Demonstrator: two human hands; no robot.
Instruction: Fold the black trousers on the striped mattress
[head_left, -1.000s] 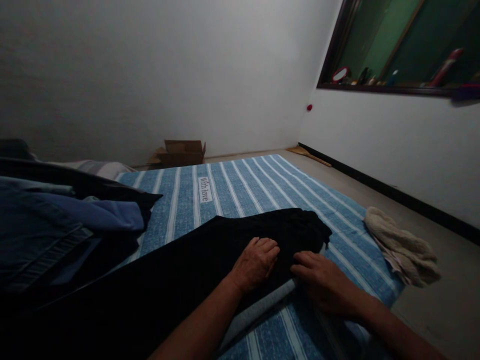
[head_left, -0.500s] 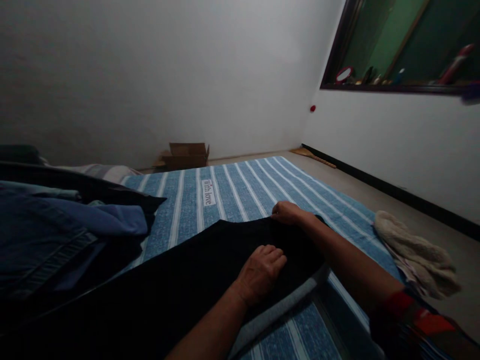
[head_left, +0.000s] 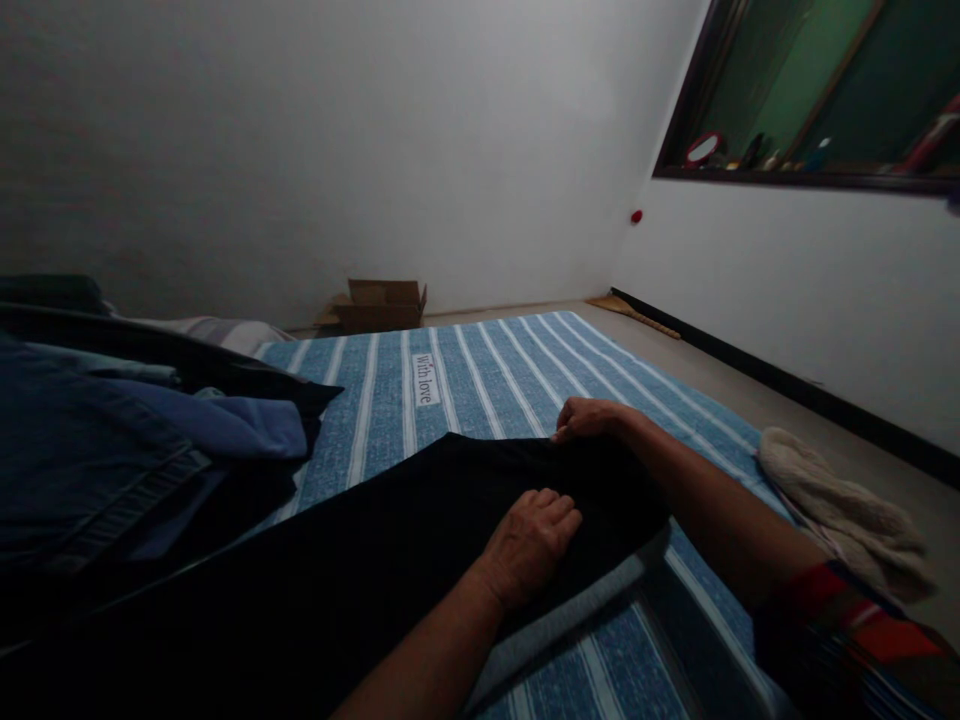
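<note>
Black trousers [head_left: 360,550], or a garment much like them, lie stretched across the striped bedspread [head_left: 592,660]. A pale grey band shows along their near edge. My left hand [head_left: 531,545] rests on top of the dark cloth with its fingers curled together and pressed into it. Farther up, my right hand [head_left: 585,418] pinches the far edge of the trousers between thumb and fingers. The fabric's folds are hard to make out in the dim light.
Piled clothes, including blue jeans [head_left: 82,460], are heaped at the left. An open cardboard box [head_left: 382,305] stands against the far wall. A beige fuzzy cloth [head_left: 840,500] hangs at the bed's right edge. The window ledge [head_left: 795,180] holds a small mirror and bottles.
The view has shifted slightly, so the scene sits a little farther right. My right hand still pinches the trousers' edge, and my left hand stays on the cloth.
</note>
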